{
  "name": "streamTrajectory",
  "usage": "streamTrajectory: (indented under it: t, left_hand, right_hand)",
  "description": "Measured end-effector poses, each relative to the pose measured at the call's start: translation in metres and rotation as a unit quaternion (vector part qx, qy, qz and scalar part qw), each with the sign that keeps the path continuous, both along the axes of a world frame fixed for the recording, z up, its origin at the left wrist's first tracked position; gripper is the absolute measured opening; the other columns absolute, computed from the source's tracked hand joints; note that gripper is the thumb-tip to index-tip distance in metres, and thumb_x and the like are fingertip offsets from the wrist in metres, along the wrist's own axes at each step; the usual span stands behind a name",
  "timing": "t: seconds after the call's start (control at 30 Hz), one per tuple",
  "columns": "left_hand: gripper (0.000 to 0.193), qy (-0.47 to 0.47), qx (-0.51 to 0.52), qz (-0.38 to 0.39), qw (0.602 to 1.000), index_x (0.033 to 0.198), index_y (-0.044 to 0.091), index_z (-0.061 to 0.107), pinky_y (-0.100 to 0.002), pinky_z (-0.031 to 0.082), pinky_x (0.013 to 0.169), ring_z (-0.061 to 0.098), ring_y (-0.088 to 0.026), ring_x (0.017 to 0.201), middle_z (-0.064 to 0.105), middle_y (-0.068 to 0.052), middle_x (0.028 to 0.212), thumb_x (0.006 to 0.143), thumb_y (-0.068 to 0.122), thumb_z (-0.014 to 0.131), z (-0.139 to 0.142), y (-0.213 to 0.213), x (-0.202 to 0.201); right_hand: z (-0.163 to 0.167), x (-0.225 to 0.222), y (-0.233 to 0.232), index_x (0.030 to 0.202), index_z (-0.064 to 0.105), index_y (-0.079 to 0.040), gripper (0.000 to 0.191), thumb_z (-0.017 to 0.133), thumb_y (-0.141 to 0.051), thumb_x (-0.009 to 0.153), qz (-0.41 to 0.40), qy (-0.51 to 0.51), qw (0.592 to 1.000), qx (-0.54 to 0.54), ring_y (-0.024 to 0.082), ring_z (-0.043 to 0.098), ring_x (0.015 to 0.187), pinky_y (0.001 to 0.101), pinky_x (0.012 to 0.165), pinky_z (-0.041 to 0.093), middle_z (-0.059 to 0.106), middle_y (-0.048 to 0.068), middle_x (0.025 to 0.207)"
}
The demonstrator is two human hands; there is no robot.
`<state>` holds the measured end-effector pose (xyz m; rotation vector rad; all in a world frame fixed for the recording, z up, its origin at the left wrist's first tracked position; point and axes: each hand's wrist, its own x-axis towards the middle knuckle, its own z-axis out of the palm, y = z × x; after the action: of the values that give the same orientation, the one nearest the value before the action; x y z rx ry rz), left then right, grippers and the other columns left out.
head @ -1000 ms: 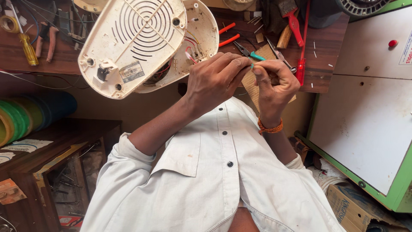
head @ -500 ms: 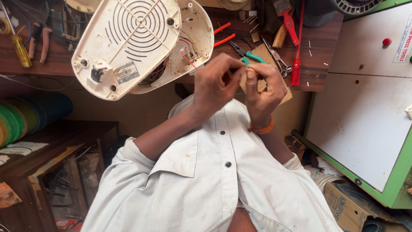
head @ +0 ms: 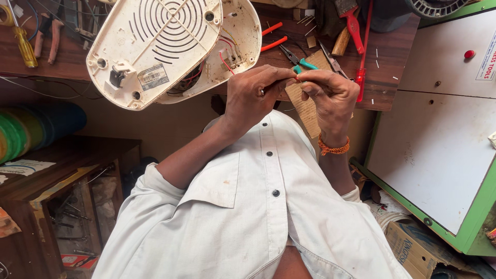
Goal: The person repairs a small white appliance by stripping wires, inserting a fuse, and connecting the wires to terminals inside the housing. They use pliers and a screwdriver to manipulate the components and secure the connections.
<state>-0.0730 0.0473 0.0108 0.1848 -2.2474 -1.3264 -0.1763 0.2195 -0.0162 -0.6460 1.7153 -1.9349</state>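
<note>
We are pinching something small, too tiny to identify, between both hands' fingertips, left hand (head: 253,98) and right hand (head: 330,101) meeting just right of the casing (head: 170,46).

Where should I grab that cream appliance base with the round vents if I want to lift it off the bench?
Probably by the solid rim of the cream base, coming from its left edge. The right side lies open with red wires showing, and the left hand and right hand work close beside it.

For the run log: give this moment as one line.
left hand: pinching small part | right hand: pinching same part | appliance base: open, wires exposed | bench: tools
</note>
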Motion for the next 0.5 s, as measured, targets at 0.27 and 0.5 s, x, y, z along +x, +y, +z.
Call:
streamTrajectory:
  t: [0.27, 0.5]
  left_hand:
    - [0.009, -0.060, -0.014, 0.000, 0.998, 0.099, 0.009, 0.070, -0.026, 0.051, 0.052, 0.067, -0.010, 0.059, 0.071, -0.001, 0.078, 0.096, 0.012, 0.078, 0.001, 0.005, 0.000]
    - [0.009, 0.010, -0.111, -0.006, 0.994, 0.101, 0.009, 0.069, -0.029, 0.049, 0.054, 0.065, -0.012, 0.062, 0.070, -0.001, 0.086, 0.098, 0.012, 0.076, 0.004, 0.004, -0.003]
  right_hand:
    - [0.010, 0.005, -0.008, 0.109, 0.075, 0.002, 0.013, 0.078, -0.008, 0.101, -0.053, 0.302, 0.949, 0.072, 0.017, 0.071, 0.085, 0.0273, 0.074, 0.059, 0.076, 0.013, 0.102]
    - [0.016, 0.010, -0.017, 0.096, 0.064, 0.003, 0.014, 0.064, -0.007, 0.105, -0.077, 0.316, 0.941, 0.094, 0.015, 0.066, 0.072, 0.0282, 0.067, 0.052, 0.067, 0.012, 0.086]
